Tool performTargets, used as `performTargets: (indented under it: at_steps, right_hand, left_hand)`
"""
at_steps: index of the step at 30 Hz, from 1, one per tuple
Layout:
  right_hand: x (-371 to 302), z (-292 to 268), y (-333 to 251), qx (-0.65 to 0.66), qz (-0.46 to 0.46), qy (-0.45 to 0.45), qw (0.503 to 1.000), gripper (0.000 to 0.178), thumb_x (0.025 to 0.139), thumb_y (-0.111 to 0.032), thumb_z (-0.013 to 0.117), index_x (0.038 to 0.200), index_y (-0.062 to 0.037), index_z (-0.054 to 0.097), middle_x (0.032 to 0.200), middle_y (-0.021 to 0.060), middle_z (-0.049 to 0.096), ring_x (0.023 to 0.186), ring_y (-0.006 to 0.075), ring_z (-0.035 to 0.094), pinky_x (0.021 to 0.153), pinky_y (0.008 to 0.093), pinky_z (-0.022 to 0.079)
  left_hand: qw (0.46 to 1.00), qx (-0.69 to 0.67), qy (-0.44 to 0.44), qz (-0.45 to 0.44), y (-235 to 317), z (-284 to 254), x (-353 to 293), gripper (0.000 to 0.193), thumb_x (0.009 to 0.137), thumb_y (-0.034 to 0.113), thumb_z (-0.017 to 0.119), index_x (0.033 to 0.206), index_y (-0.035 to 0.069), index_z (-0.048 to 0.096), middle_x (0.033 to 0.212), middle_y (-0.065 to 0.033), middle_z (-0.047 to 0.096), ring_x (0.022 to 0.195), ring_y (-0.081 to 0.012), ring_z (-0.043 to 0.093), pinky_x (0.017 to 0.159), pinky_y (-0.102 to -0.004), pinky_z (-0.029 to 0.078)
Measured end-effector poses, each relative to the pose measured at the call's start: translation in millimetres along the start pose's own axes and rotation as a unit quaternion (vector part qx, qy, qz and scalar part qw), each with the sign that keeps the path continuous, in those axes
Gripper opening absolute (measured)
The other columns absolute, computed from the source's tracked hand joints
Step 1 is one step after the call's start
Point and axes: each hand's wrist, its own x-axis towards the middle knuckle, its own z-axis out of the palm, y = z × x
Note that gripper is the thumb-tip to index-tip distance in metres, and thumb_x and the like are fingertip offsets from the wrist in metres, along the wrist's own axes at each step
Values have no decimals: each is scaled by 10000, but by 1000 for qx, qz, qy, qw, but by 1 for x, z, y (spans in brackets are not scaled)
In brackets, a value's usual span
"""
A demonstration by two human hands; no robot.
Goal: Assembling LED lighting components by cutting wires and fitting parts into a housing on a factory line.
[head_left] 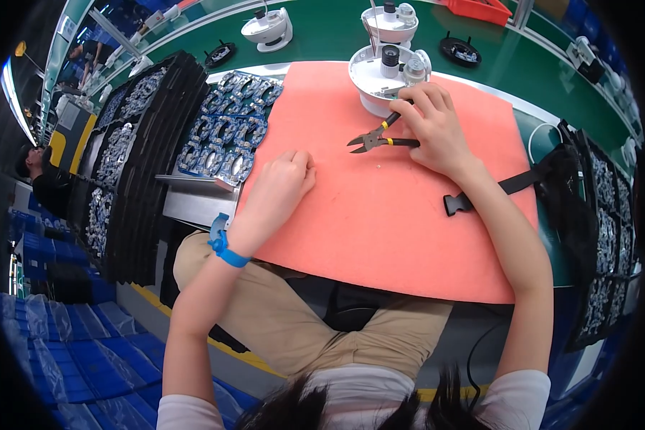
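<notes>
My right hand (433, 125) grips a pair of small cutters (377, 136) with black and yellow handles, jaws pointing left over the orange foam mat (380, 229). Just beyond that hand stands a white round device housing (384, 79) with black and silver parts on top. My left hand (283, 183) rests curled on the mat's left edge, fingers closed, nothing visible in it. A blue wrist strap (223, 246) circles my left wrist.
A tray of small blue-and-silver parts (229, 129) lies left of the mat, beside stacked black trays (132, 165). More black trays (602, 229) stand at the right. A black strap buckle (457, 203) lies on the mat. Another white device (266, 30) sits on the green conveyor (322, 29). Blue crates (100, 351) lie below left.
</notes>
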Motion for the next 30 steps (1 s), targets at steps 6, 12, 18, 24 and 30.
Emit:
performTargets:
  at_steps: [6, 12, 18, 24, 30]
  right_hand:
    - [-1, -2, -1, 4, 3, -4, 1000, 576, 570, 52, 718, 1107, -111, 586, 1142, 55, 555, 1147, 297, 495, 998, 429, 412]
    - [-1, -1, -1, 6, 4, -5, 1000, 574, 572, 57, 711, 1106, -113, 588, 1144, 49, 555, 1148, 291, 494, 1007, 425, 410]
    - [-2, 2, 1, 4, 4, -3, 1000, 586, 574, 52, 711, 1121, -120, 591, 1146, 48, 553, 1156, 286, 488, 1012, 421, 404]
    - [-1, 0, 3, -3, 1, 2, 1000, 600, 558, 43, 715, 1122, -126, 596, 1141, 53, 552, 1146, 288, 493, 1008, 425, 406]
    - [0, 1, -2, 5, 9, 5, 1000, 539, 582, 12, 702, 1095, -117, 597, 1115, 66, 553, 1119, 291, 506, 1003, 432, 407]
  left_hand:
    - [958, -226, -171, -52, 17, -25, -9, 69, 832, 52, 663, 866, -2, 635, 721, -85, 627, 645, -163, 629, 630, -280, 508]
    - [825, -344, -428, 136, 80, -31, -72, 51, 796, 47, 621, 829, 14, 602, 748, -114, 623, 674, -231, 645, 625, -348, 521]
    - [937, 4, -223, 269, 88, 12, -109, 182, 810, 130, 647, 887, -30, 608, 801, -145, 614, 759, -283, 653, 704, -364, 541]
    - [892, -320, -288, 139, 111, -31, -68, 285, 889, 208, 684, 1088, 11, 633, 849, -134, 635, 756, -298, 652, 680, -382, 546]
    - [990, -96, -38, 101, 62, 15, 2, 254, 870, 159, 684, 1068, 8, 633, 909, -160, 630, 839, -361, 636, 713, -430, 532]
